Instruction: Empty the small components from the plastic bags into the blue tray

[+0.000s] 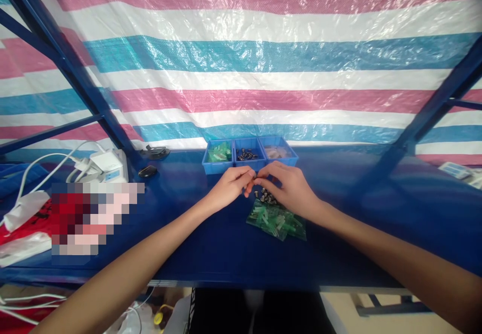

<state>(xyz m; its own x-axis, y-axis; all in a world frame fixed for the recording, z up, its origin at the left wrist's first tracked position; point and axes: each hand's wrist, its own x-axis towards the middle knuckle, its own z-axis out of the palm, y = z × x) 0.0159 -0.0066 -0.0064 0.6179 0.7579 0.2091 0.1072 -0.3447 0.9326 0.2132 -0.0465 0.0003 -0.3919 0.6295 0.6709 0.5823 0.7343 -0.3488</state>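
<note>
My left hand [236,183] and my right hand [288,186] meet over the blue table, fingertips pinched together around something small and dark. The fingers cover most of it, so its kind cannot be made out. Just below my right hand lies a small pile of dark and silvery metal parts [268,197]. Nearer to me are green plastic packets [276,219] with pale strips showing inside. Behind my hands stand three joined blue bins: the left bin [217,168] holds green packets, the middle bin [248,163] dark small parts, the right bin [291,160] pale packets.
At the left are a white power strip [118,171] with chargers and cables, a black mouse-like object [147,172] and a red bag [28,221]. Blue metal posts [81,78] frame a striped plastic sheet [263,52] behind the table [361,183].
</note>
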